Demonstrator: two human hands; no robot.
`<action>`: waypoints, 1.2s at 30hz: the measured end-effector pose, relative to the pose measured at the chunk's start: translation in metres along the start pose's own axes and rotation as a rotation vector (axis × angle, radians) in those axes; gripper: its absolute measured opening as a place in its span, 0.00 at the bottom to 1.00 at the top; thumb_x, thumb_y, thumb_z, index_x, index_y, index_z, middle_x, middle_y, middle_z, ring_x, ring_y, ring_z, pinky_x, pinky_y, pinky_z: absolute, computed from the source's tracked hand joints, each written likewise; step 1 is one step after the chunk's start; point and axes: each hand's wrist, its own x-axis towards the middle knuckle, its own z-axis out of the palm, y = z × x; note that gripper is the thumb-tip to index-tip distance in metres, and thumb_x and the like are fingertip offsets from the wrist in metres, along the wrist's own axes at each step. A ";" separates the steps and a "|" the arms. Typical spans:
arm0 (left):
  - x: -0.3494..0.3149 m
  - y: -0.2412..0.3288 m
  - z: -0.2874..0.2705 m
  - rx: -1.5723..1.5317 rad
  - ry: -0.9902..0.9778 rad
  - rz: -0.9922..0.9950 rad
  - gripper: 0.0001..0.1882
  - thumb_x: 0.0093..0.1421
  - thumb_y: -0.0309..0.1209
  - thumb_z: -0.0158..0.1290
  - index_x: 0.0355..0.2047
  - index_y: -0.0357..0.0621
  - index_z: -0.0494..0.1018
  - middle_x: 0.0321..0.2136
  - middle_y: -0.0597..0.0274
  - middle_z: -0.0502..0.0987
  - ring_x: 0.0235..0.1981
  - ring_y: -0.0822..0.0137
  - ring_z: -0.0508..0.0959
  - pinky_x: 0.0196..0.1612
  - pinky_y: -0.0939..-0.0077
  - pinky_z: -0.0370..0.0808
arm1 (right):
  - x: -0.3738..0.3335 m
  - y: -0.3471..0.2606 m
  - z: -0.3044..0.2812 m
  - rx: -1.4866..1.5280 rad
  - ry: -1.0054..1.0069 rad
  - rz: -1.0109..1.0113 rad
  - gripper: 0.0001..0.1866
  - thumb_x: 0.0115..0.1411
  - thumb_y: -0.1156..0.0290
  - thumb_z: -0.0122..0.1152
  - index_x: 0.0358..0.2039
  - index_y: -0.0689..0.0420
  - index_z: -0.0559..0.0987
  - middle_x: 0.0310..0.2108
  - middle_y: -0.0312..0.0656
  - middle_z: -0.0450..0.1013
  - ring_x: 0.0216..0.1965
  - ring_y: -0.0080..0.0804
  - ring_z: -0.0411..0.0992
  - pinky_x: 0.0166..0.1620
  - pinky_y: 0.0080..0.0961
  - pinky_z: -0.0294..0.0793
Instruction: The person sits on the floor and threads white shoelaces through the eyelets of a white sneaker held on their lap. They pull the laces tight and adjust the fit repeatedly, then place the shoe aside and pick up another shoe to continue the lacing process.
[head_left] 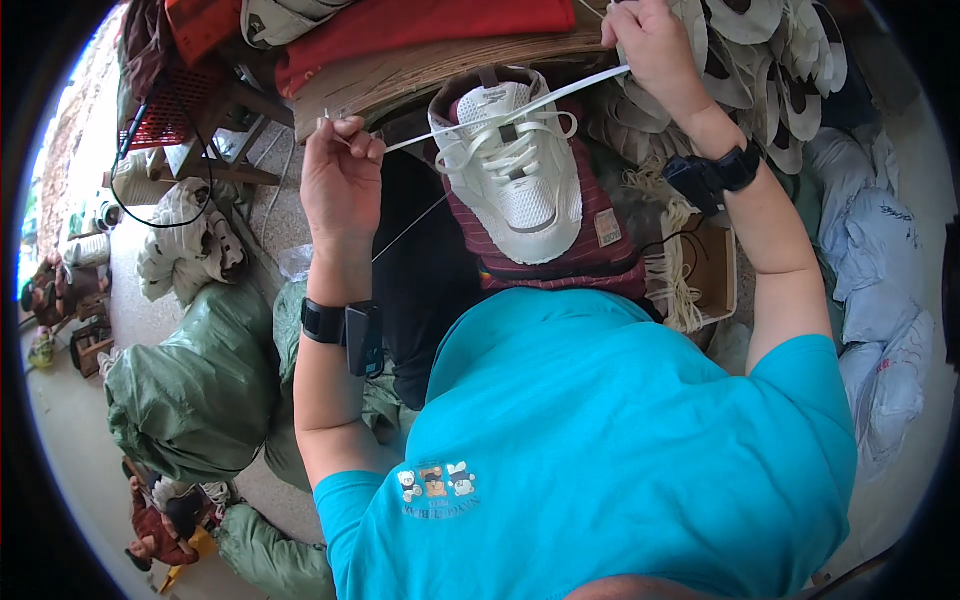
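Observation:
A white mesh sneaker lies on a maroon striped cloth over my lap. It is partly laced, with loose loops standing out at both sides of its tongue. A white shoelace is stretched taut across the shoe's upper part. My left hand is closed on one end, left of the shoe, fingertips pinched together. Higher up, beyond the shoe's right side, my right hand is closed round the other end. Neither hand touches the shoe itself.
A wooden bench with red cloth lies just beyond the shoe. Pale shoe uppers hang at the far right. Cream laces drape over a cardboard box. Green sacks stand left; people sit farther off.

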 end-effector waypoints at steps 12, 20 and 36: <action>-0.023 -0.022 0.020 0.956 0.061 -0.062 0.14 0.71 0.35 0.49 0.40 0.39 0.80 0.25 0.72 0.73 0.21 0.84 0.64 0.25 0.89 0.61 | -0.044 -0.017 0.033 0.066 -0.503 0.101 0.08 0.65 0.75 0.51 0.43 0.62 0.69 0.21 0.33 0.76 0.28 0.18 0.72 0.35 0.19 0.71; -0.022 -0.033 0.025 1.324 -0.122 0.138 0.14 0.68 0.33 0.51 0.36 0.34 0.80 0.29 0.67 0.75 0.32 0.76 0.73 0.38 0.83 0.70 | -0.030 -0.025 0.027 0.061 -0.685 0.298 0.05 0.65 0.74 0.53 0.38 0.61 0.69 0.20 0.33 0.75 0.22 0.15 0.67 0.27 0.17 0.65; -0.008 -0.028 0.049 1.498 -0.067 -0.192 0.14 0.59 0.34 0.51 0.32 0.33 0.79 0.28 0.57 0.78 0.31 0.65 0.77 0.37 0.73 0.73 | -0.018 -0.021 0.033 -0.519 -0.616 -0.441 0.17 0.61 0.74 0.55 0.51 0.60 0.71 0.25 0.50 0.77 0.29 0.48 0.78 0.35 0.41 0.77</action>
